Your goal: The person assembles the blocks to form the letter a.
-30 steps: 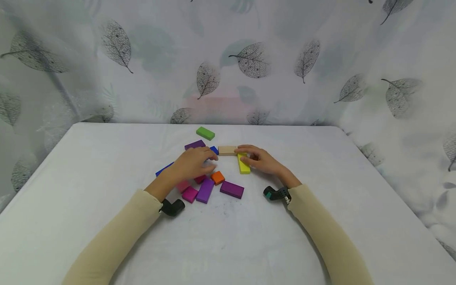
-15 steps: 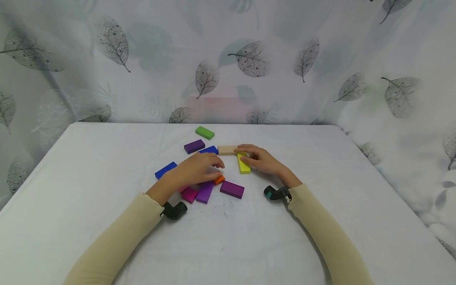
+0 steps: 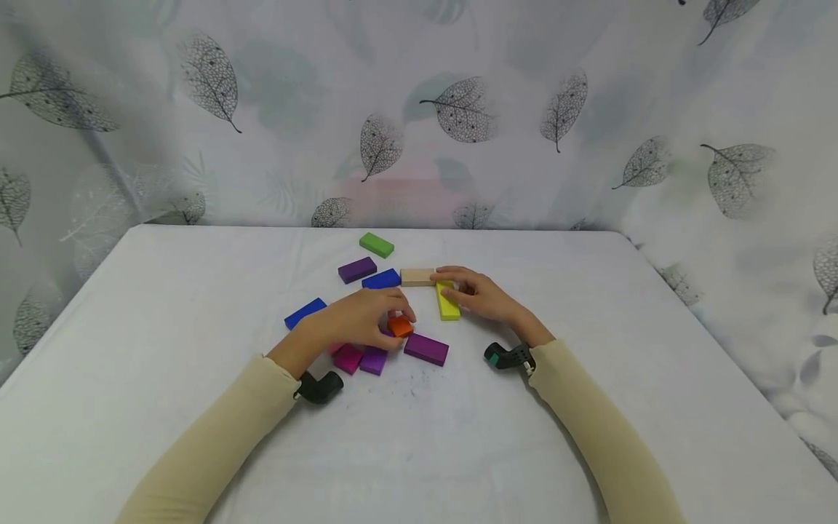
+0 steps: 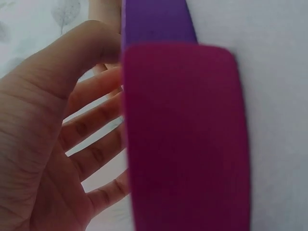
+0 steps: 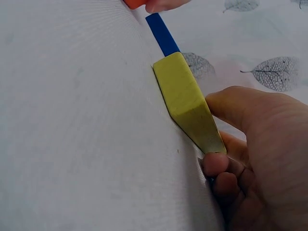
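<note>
My left hand (image 3: 363, 316) pinches a small orange block (image 3: 401, 326) between thumb and fingertips at the table's middle. In the right wrist view a left fingertip touches that orange block (image 5: 134, 3). My right hand (image 3: 483, 292) holds the far end of a yellow block (image 3: 448, 302), its index finger reaching to the end of a pale wooden block (image 3: 417, 277). In the right wrist view the thumb lies along the yellow block (image 5: 185, 91), with fingertips curled at its near end. A blue block (image 3: 381, 279) touches the wooden one's left end.
Near the left hand lie a plum block (image 3: 427, 349), a violet block (image 3: 374, 361), a magenta block (image 3: 348, 359) and another blue block (image 3: 305, 313). Farther back are a dark purple block (image 3: 357, 270) and a green block (image 3: 376, 244). A white cloth covers the table (image 3: 589, 437).
My left hand has moved from beside the far blue block toward me and right, its fingers coming down around the orange block. The right hand stays in place on the yellow block.
</note>
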Demonstrator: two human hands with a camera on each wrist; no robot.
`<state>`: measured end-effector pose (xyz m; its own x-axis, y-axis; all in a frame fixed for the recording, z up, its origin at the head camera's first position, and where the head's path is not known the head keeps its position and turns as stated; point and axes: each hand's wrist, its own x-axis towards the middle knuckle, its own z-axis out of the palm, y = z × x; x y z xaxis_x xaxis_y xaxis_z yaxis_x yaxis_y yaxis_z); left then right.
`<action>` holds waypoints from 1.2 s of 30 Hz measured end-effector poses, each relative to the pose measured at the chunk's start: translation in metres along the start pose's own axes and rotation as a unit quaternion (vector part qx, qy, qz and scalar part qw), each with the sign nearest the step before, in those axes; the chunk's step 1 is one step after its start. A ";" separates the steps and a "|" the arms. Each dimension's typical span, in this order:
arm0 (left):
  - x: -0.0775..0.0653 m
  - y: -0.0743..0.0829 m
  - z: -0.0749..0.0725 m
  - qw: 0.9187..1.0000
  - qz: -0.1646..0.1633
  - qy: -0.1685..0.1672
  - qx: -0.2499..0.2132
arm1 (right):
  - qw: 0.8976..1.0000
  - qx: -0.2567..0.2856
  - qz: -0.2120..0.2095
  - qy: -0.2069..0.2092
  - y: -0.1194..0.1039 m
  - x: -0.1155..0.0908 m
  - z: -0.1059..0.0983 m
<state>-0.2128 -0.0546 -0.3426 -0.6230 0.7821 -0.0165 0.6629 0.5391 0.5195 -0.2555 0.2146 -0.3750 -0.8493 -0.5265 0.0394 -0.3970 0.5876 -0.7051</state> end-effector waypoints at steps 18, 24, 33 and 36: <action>0.000 -0.005 0.001 0.999 -0.007 -0.030 -0.029 | 1.000 -0.011 -0.004 0.000 0.007 0.002 0.002; 0.002 -0.007 0.004 0.999 -0.028 -0.019 -0.034 | 1.000 -0.004 0.000 0.004 0.005 0.001 0.001; 0.002 -0.007 0.003 0.999 -0.028 -0.009 -0.032 | 1.000 0.001 0.003 0.004 0.006 0.002 0.001; 0.001 -0.007 0.004 0.999 -0.030 -0.005 -0.033 | 1.000 -0.004 0.004 0.001 0.007 0.002 0.001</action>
<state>-0.2163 -0.0564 -0.3496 -0.6567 0.7519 -0.0582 0.5954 0.5642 0.5721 -0.2596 0.2172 -0.3806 -0.8533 -0.5202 0.0358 -0.3929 0.5963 -0.7000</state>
